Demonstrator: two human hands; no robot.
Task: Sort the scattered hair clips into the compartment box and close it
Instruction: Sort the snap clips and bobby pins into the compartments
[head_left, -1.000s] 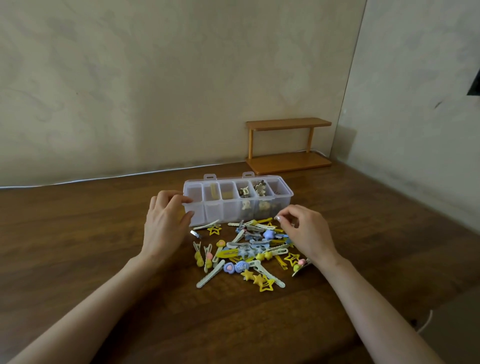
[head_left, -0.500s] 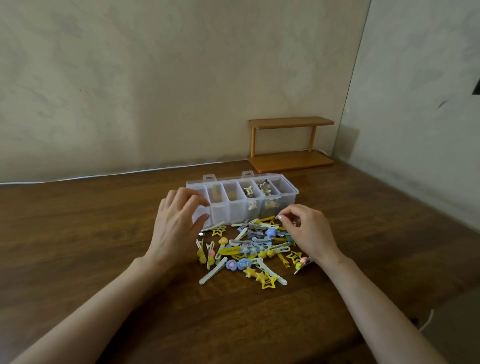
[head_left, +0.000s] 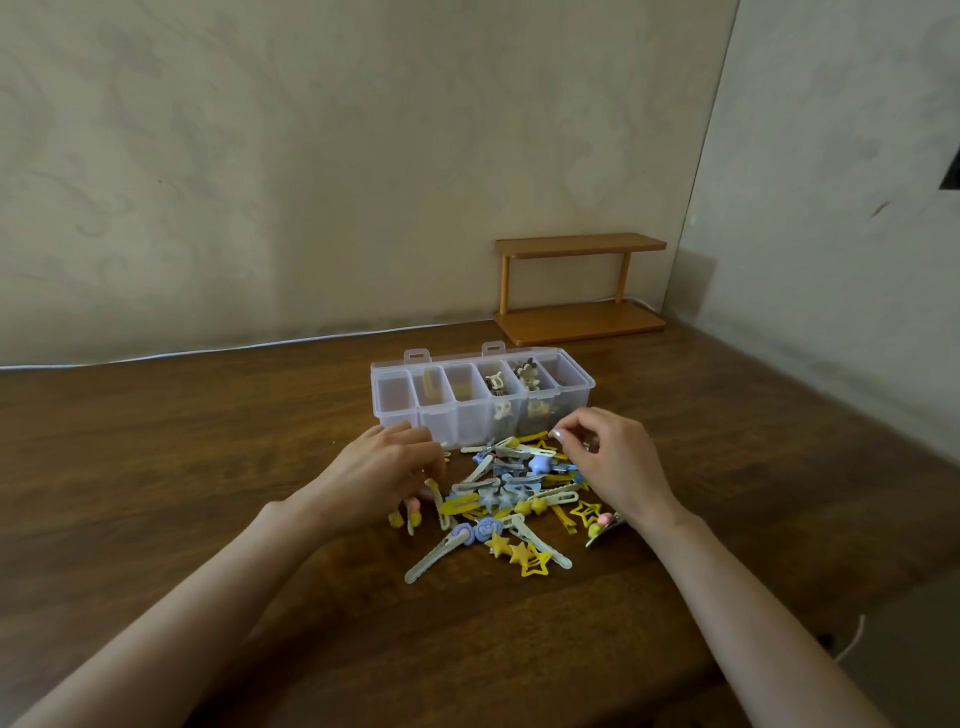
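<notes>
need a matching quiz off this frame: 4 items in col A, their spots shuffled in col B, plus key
Column A
1. compartment box
2. wooden shelf
3. hollow yellow star clip
4. left hand

Column B
a. far back right of the table
b. near edge of the clip pile, closest to the camera
c. over the pile's left side
d. just behind the pile, top open

Pairs: 1-d, 2-a, 3-b, 4-c
</notes>
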